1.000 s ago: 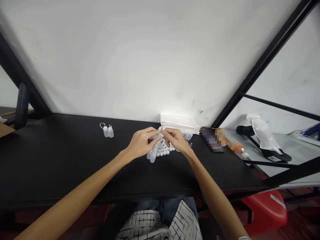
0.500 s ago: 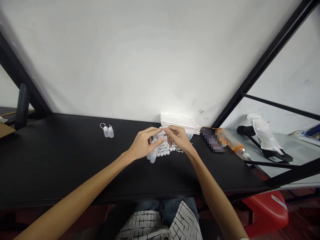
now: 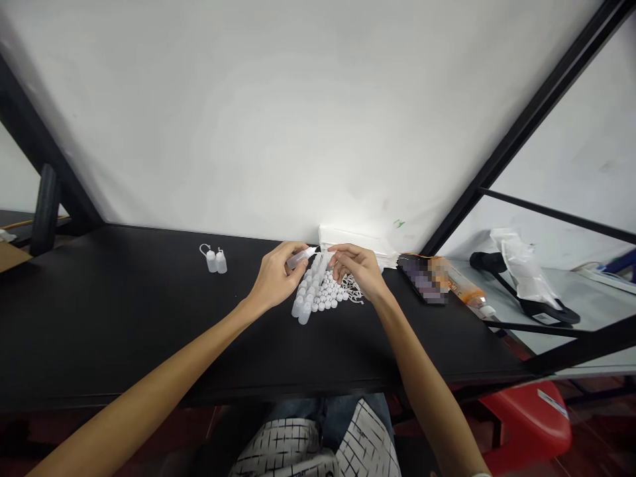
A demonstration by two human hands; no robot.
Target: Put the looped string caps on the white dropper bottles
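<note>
A small translucent bottle point(image 3: 299, 258) with a white tip lies tilted in my left hand point(image 3: 276, 277), its fingers closed round it. My right hand point(image 3: 361, 268) is just right of the tip, fingers bent and the thumb near the index finger; whatever it may hold is too small to make out. Beneath and between the hands, several upright bottles point(image 3: 305, 311) form slanting rows. Beside them lie many round white caps point(image 3: 328, 298), and right of those a heap of white looped straps point(image 3: 353, 289). Two capped bottles point(image 3: 216, 262) stand apart on the left.
White flat bags point(image 3: 358, 240) are stacked against the wall on the black table point(image 3: 149, 318). To the right lie a dark phone point(image 3: 422, 281) and an orange-labelled bottle point(image 3: 467, 291). Black frame bars rise at both sides, and a red stool point(image 3: 531, 421) is below right.
My left hand has shifted slightly left and tilted the bottle, uncovering its white tip. The hands are farther apart, and more of the bottle rows shows between them.
</note>
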